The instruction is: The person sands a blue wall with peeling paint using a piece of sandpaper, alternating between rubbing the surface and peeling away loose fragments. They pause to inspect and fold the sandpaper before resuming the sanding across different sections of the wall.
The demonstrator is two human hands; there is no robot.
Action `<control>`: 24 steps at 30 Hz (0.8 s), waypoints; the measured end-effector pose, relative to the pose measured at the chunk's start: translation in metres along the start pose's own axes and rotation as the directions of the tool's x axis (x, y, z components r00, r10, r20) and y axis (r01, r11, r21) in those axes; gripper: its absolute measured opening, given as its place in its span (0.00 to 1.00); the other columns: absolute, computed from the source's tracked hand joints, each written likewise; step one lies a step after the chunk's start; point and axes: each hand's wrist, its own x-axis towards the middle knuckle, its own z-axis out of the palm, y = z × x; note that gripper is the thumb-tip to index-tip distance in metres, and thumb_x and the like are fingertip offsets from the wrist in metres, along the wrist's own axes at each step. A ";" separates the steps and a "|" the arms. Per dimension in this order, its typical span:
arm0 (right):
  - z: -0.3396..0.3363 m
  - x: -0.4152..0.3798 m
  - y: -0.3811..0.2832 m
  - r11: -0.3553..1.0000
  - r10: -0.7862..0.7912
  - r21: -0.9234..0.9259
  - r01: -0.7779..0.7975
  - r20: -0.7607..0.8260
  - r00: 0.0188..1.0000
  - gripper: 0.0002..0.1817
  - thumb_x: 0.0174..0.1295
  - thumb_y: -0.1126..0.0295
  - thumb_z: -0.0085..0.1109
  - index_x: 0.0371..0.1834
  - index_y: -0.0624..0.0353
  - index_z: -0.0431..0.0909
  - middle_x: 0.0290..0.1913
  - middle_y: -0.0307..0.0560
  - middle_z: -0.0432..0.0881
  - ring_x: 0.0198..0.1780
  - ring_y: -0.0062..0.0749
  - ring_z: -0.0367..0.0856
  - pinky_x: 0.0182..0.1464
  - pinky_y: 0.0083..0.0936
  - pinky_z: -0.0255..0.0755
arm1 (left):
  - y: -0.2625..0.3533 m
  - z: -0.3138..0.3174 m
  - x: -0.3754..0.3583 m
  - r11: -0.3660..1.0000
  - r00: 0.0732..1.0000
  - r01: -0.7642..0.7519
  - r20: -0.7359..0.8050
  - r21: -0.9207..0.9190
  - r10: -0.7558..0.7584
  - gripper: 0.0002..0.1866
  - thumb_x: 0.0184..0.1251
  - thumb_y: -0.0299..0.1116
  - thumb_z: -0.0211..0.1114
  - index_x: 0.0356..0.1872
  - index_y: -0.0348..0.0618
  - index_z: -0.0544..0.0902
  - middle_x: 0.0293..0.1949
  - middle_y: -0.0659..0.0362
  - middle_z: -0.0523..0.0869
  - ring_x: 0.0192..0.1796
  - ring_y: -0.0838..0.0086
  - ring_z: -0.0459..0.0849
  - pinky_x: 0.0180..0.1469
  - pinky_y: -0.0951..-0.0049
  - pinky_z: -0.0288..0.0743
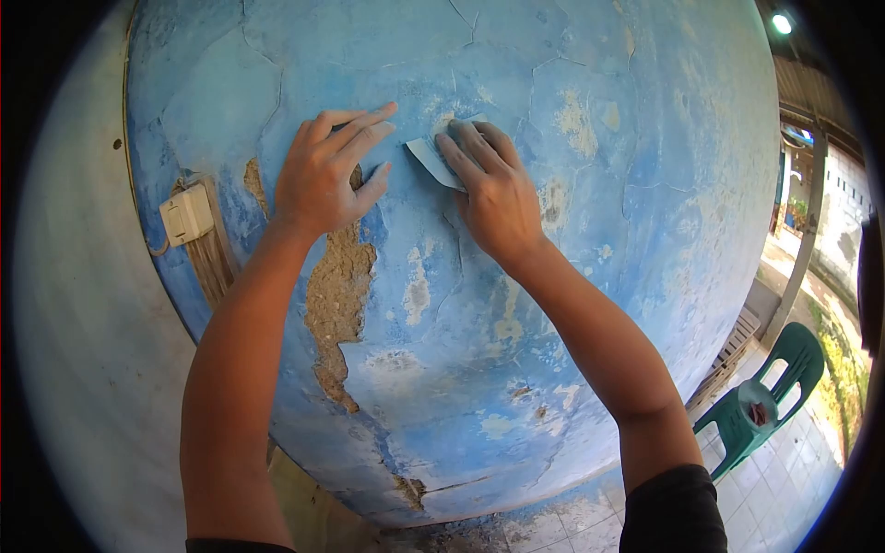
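In front of me stands a blue wall [590, 267] with cracked, flaking paint and patches of bare plaster. My right hand [498, 189] presses a pale piece of sandpaper [430, 162] against it, fingers bent over the sheet. The sheet's left edge lifts away from the surface, and its other face is hidden. To the left, my left hand [336, 170] rests on the wall with its fingers apart and nothing in them. Whitish dust coats the fingers of both hands. Just below the left hand runs a long patch of exposed brown masonry [339, 295].
A white switch box [186, 215] on a wooden strip [212, 263] is fixed left of my left hand. At the lower right, a green plastic chair [737, 415] stands on a tiled floor [784, 475], with a small dish [758, 405] on its seat. Debris lies along the wall's foot.
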 end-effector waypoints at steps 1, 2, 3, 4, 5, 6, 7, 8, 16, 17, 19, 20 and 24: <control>0.003 -0.003 -0.001 0.999 0.025 -0.026 -0.026 -0.027 0.999 0.27 0.57 0.84 0.70 0.64 0.61 0.87 0.70 0.55 0.85 0.74 0.52 0.81 0.69 0.43 0.84 | 0.000 0.000 0.000 1.000 1.000 -0.002 0.000 0.005 0.002 0.23 0.63 0.30 0.78 0.61 0.45 0.90 0.72 0.62 0.90 0.67 0.63 0.85 0.71 0.60 0.78; 0.006 -0.005 -0.001 0.997 0.050 -0.052 -0.052 -0.055 0.997 0.28 0.57 0.84 0.70 0.64 0.61 0.87 0.71 0.56 0.84 0.75 0.53 0.80 0.69 0.43 0.85 | -0.001 0.001 -0.001 1.000 1.000 0.001 0.001 0.003 -0.001 0.23 0.63 0.30 0.78 0.61 0.45 0.90 0.72 0.62 0.90 0.67 0.63 0.85 0.71 0.60 0.78; 0.006 -0.005 -0.002 0.997 0.049 -0.049 -0.052 -0.059 0.997 0.28 0.57 0.84 0.70 0.64 0.61 0.87 0.71 0.56 0.84 0.75 0.53 0.80 0.69 0.43 0.85 | -0.001 0.001 -0.001 1.000 1.000 0.004 0.002 0.000 -0.004 0.23 0.63 0.30 0.77 0.61 0.45 0.90 0.72 0.62 0.90 0.67 0.63 0.85 0.71 0.60 0.78; 0.005 -0.006 -0.003 0.994 0.080 -0.070 -0.084 -0.057 0.995 0.28 0.57 0.84 0.70 0.65 0.61 0.87 0.72 0.57 0.83 0.75 0.55 0.80 0.70 0.43 0.84 | -0.001 0.000 -0.001 1.000 1.000 0.003 0.006 0.004 -0.003 0.23 0.63 0.30 0.77 0.61 0.45 0.90 0.72 0.62 0.90 0.67 0.63 0.85 0.71 0.60 0.78; 0.005 -0.006 -0.005 0.989 0.112 -0.089 -0.117 -0.055 0.992 0.29 0.57 0.84 0.70 0.66 0.60 0.87 0.73 0.58 0.83 0.76 0.56 0.79 0.70 0.43 0.84 | -0.001 0.000 -0.001 1.000 1.000 0.004 0.002 -0.004 -0.004 0.23 0.63 0.30 0.77 0.61 0.45 0.90 0.72 0.62 0.90 0.67 0.63 0.85 0.71 0.60 0.78; 0.005 -0.006 -0.008 0.989 0.114 -0.085 -0.119 -0.057 0.992 0.29 0.57 0.84 0.70 0.66 0.60 0.87 0.73 0.58 0.83 0.76 0.56 0.79 0.70 0.43 0.84 | -0.002 0.000 -0.001 1.000 1.000 0.005 -0.003 -0.013 -0.006 0.23 0.62 0.30 0.77 0.61 0.45 0.90 0.72 0.62 0.90 0.66 0.63 0.85 0.71 0.60 0.79; 0.003 -0.006 -0.010 0.982 0.148 -0.108 -0.154 -0.062 0.987 0.29 0.58 0.83 0.70 0.67 0.59 0.87 0.74 0.59 0.82 0.78 0.56 0.78 0.71 0.43 0.84 | -0.001 0.000 -0.001 1.000 1.000 0.007 0.000 -0.010 -0.007 0.23 0.62 0.30 0.77 0.61 0.45 0.90 0.72 0.62 0.90 0.66 0.63 0.85 0.71 0.60 0.79; 0.003 -0.004 -0.011 0.973 0.180 -0.132 -0.187 -0.068 0.981 0.29 0.59 0.83 0.69 0.68 0.58 0.87 0.75 0.61 0.82 0.79 0.56 0.78 0.72 0.43 0.83 | -0.001 0.000 -0.001 1.000 1.000 0.003 -0.003 -0.007 -0.003 0.23 0.62 0.29 0.77 0.61 0.45 0.90 0.72 0.62 0.90 0.66 0.63 0.85 0.70 0.60 0.79; 0.011 -0.012 -0.011 0.995 0.025 -0.095 -0.028 -0.023 0.999 0.26 0.64 0.79 0.69 0.68 0.55 0.88 0.74 0.57 0.85 0.79 0.56 0.79 0.74 0.46 0.81 | -0.003 0.003 -0.003 1.000 1.000 -0.010 -0.022 -0.014 0.010 0.23 0.62 0.29 0.77 0.61 0.44 0.90 0.72 0.62 0.90 0.66 0.63 0.86 0.69 0.60 0.79; 0.009 -0.011 -0.006 0.993 -0.044 -0.107 0.042 -0.017 0.999 0.25 0.65 0.78 0.68 0.67 0.55 0.88 0.73 0.55 0.86 0.79 0.56 0.80 0.75 0.48 0.80 | -0.003 0.003 -0.003 1.000 1.000 -0.006 -0.023 -0.022 0.006 0.23 0.63 0.29 0.76 0.61 0.44 0.90 0.72 0.62 0.90 0.67 0.63 0.86 0.69 0.60 0.79; 0.008 -0.006 0.017 0.989 -0.032 -0.149 0.023 -0.060 0.998 0.25 0.66 0.78 0.68 0.68 0.53 0.88 0.71 0.49 0.89 0.79 0.54 0.79 0.77 0.50 0.76 | -0.006 0.001 -0.002 1.000 1.000 -0.012 -0.026 -0.022 0.011 0.23 0.63 0.28 0.76 0.61 0.44 0.90 0.72 0.62 0.90 0.67 0.63 0.86 0.69 0.60 0.80; 0.000 -0.001 0.024 0.984 0.008 -0.179 -0.021 -0.073 0.997 0.26 0.65 0.78 0.69 0.68 0.53 0.88 0.70 0.48 0.90 0.79 0.53 0.79 0.78 0.51 0.75 | -0.006 0.000 -0.001 1.000 1.000 -0.017 -0.025 -0.009 0.016 0.22 0.63 0.28 0.76 0.60 0.44 0.90 0.72 0.61 0.90 0.66 0.63 0.86 0.69 0.60 0.80; 0.008 -0.014 0.004 0.995 -0.012 -0.098 0.013 0.008 1.000 0.27 0.66 0.78 0.68 0.70 0.53 0.86 0.70 0.46 0.90 0.81 0.50 0.78 0.80 0.52 0.73 | -0.004 0.003 -0.003 0.999 0.999 -0.001 -0.036 -0.042 0.000 0.21 0.64 0.29 0.75 0.60 0.43 0.90 0.72 0.61 0.90 0.66 0.62 0.86 0.69 0.59 0.79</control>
